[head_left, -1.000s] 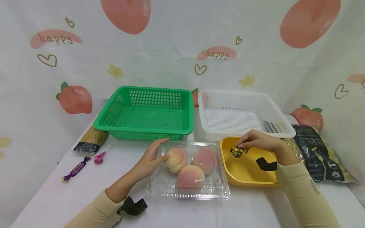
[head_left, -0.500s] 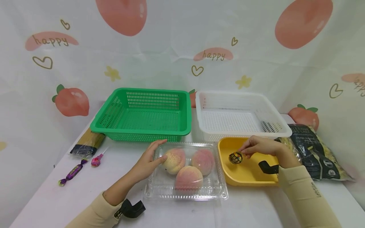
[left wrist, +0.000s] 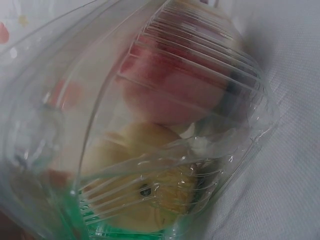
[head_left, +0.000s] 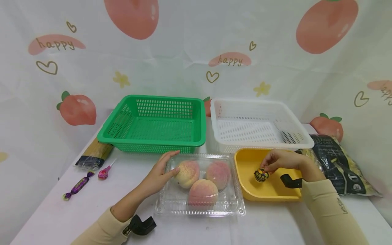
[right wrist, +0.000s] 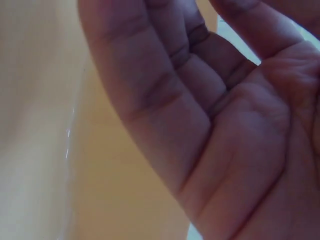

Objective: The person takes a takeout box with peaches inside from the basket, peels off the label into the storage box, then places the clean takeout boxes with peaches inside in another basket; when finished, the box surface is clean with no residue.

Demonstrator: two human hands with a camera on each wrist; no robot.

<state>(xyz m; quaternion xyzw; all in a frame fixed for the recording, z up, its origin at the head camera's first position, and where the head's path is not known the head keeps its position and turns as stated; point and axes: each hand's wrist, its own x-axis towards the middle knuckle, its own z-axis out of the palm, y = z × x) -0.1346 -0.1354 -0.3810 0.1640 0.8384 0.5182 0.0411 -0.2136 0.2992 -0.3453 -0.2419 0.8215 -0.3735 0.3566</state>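
Observation:
In the head view, my right hand (head_left: 280,161) pinches a small jelly cup (head_left: 261,175) with a black and yellow label, held over the inside of the yellow basin (head_left: 245,190). The right wrist view shows curled fingers (right wrist: 150,90) and the palm, while the cup is out of sight there. My left hand (head_left: 158,176) rests along the left side of a clear plastic box (head_left: 228,208), its fingers extended and its thumb over the lid. Inside the closed box lie three peaches (head_left: 203,193). Through its clear wall, the left wrist view shows a reddish peach (left wrist: 175,85) up close.
Behind stand a green basket (head_left: 153,140) and a white basket (head_left: 263,144). At left lie a wrapped purple candy (head_left: 79,185), a pink lollipop (head_left: 104,173) and a brown and black packet (head_left: 95,154). A large black bag (head_left: 340,166) lies at right, beside the yellow basin.
My right hand, holding the jelly cup, has dipped lower and shifted slightly right over the yellow basin. The left hand stays on the clear box. The head view has shifted a little.

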